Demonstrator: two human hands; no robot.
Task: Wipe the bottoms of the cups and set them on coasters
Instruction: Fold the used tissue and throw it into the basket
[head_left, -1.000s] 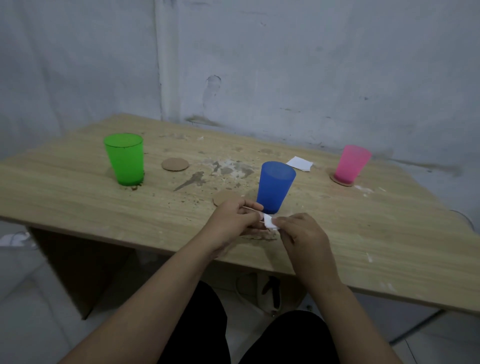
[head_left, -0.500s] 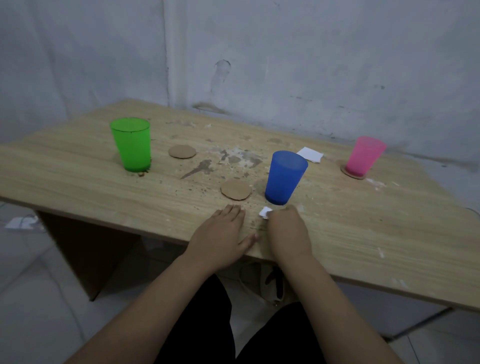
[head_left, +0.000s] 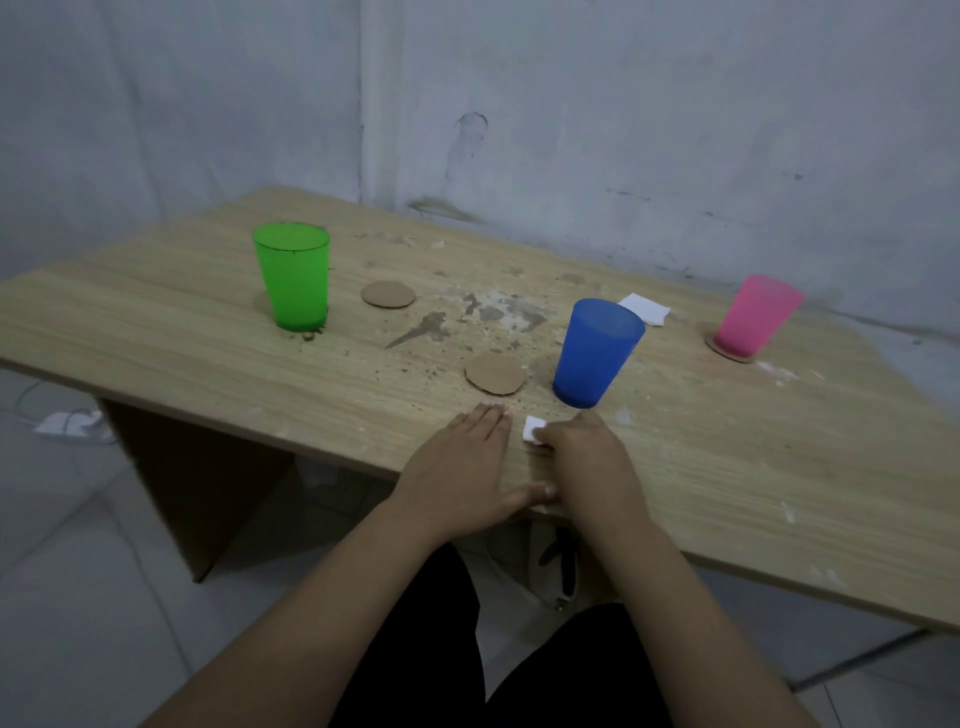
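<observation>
Two hands on a crumb-strewn wooden table (head_left: 727, 467), left hand (head_left: 462, 467) flat, fingers together; right hand (head_left: 587, 457) pinching a tissue (head_left: 532, 431).

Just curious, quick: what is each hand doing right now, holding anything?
Left hand: open, flat on the table, holding nothing.
Right hand: fingers closed on a small white tissue piece.

Single head view, worn on person, looks forward and down across wooden table (head_left: 727, 493) toward wall corner (head_left: 374, 130). Near table edge and both forearms close below lens; far edge farther off. Wide angle bends edges. No second view.
</observation>
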